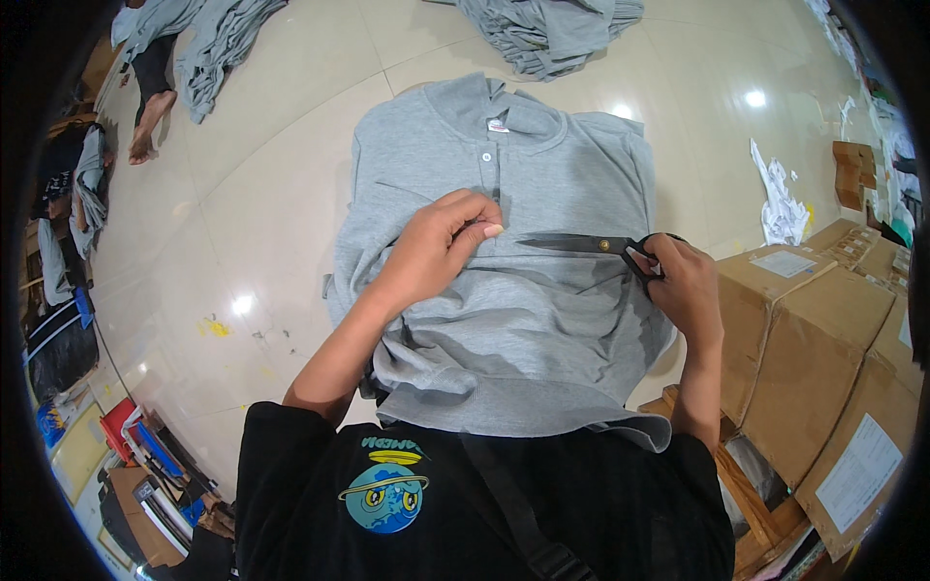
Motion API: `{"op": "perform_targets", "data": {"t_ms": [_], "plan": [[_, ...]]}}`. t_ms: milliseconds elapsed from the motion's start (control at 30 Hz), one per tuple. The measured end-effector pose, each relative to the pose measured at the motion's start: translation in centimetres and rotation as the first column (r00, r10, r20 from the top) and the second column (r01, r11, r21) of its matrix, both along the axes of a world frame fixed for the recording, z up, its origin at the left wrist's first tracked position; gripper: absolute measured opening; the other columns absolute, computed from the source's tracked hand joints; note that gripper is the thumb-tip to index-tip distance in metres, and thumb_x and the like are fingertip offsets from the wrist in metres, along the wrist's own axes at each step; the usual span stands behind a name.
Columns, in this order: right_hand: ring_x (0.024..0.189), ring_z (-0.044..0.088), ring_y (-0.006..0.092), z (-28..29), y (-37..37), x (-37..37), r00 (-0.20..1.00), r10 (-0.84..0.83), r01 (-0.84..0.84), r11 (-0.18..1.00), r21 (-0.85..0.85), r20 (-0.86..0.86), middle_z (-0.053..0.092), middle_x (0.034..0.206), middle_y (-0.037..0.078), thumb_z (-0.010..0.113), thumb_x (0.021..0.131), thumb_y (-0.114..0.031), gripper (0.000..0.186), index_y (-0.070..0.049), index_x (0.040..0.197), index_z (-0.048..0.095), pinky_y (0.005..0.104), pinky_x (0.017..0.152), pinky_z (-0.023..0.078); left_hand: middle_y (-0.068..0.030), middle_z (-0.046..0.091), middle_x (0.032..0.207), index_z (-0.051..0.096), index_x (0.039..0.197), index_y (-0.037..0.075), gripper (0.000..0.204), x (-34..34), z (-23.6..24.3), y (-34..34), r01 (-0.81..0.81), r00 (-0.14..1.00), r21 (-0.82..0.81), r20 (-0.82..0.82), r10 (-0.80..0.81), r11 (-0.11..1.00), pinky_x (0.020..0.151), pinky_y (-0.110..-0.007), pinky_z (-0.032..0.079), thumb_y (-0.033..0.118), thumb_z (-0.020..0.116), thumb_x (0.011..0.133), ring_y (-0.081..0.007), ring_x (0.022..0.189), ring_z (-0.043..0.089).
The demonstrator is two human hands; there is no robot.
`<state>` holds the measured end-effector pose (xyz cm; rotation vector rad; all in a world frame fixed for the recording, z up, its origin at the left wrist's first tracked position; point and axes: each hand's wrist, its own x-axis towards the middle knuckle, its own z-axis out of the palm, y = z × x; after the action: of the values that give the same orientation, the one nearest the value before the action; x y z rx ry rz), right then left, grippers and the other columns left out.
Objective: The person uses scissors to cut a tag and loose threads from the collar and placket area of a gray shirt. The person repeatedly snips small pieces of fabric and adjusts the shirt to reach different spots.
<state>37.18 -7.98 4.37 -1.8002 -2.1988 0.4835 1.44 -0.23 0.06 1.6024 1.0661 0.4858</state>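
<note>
On the far left, another person's bare foot [150, 126] rests on a pale tiled floor [247, 194]. At centre, a grey shirt [581, 184] lies spread before the wearer, collar pointing away; the left hand [431, 244] reaches over it, fingers pinching its button placket [490, 174]. To the right, black-handled scissors [603, 245] point leftward above the cloth, gripped in the fingers of the right hand [686, 286]. Cardboard boxes [809, 339] stand at far right.

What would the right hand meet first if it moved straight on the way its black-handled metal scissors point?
The scissors would probably meet the bare left hand first, near its thumb; depth is unclear, with the grey collared shirt beneath.
</note>
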Motion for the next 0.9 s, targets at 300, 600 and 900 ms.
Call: {"op": "perform_targets", "data": {"t_ms": [300,600,900], "plan": [[0.081,0.074,0.0353,-1.2,0.8,0.1,0.997,0.074,-0.072,0.989,0.131,-0.008,0.07,0.083,0.012,0.079,0.088,0.002,0.02,-0.006,0.095,0.062,0.0472,0.07,0.057,-0.0053,0.074,0.106,0.069,0.113,0.001,0.018,-0.1,-1.3,0.2,0.021,0.999,-0.029,0.035,-0.02,0.999,0.098,-0.035,0.055,0.019,0.068,0.116,-0.0169,0.107,0.07],[0.079,0.074,0.0336,-2.9,1.1,0.2,0.994,0.105,-0.103,0.981,0.166,-0.004,0.07,0.083,0.011,0.081,0.087,0.0,0.021,-0.007,0.093,0.062,0.0458,0.068,0.057,-0.0064,0.075,0.099,0.067,0.11,0.004,0.023,0.5,-0.7,0.4,-0.005,1.0,-0.173,-0.004,0.005,0.985,0.098,-0.034,0.056,0.025,0.063,0.12,-0.016,0.117,0.076],[0.073,0.073,0.0341,-4.1,1.2,0.6,0.993,0.113,-0.108,0.985,0.133,-0.027,0.069,0.079,0.011,0.082,0.09,-0.002,0.021,-0.007,0.09,0.061,0.0464,0.065,0.055,-0.0019,0.066,0.09,0.065,0.108,0.006,0.024,0.4,-1.4,0.2,-0.043,0.994,-0.227,0.092,0.065,0.973,0.089,-0.031,0.053,0.025,0.062,0.122,-0.0132,0.115,0.075]]}}
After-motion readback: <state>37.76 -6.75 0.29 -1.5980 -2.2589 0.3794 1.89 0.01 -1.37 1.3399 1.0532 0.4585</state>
